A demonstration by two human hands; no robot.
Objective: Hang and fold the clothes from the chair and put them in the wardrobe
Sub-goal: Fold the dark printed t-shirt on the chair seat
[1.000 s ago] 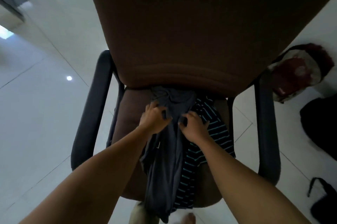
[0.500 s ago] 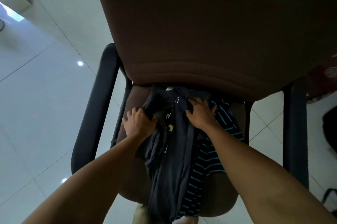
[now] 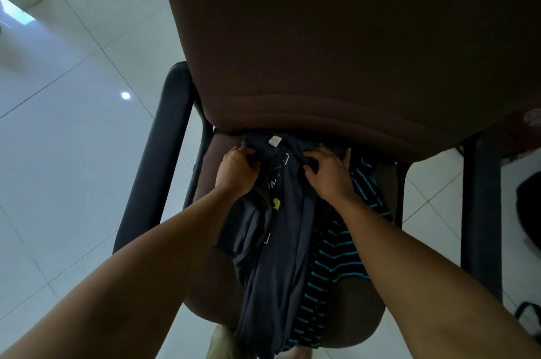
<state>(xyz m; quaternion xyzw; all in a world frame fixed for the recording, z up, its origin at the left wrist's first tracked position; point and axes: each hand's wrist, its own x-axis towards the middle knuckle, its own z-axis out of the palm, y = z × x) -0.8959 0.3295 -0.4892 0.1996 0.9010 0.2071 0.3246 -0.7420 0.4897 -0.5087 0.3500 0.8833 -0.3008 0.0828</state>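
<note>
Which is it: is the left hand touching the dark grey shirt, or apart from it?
Touching. In the head view the left hand grips the dark grey shirt near its collar, fingers curled into bunched fabric.

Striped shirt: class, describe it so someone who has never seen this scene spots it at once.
Find the brown chair. On its seat lie two garments; the striped shirt is the right-hand one, beside the grey shirt. Only it has teal stripes.
</note>
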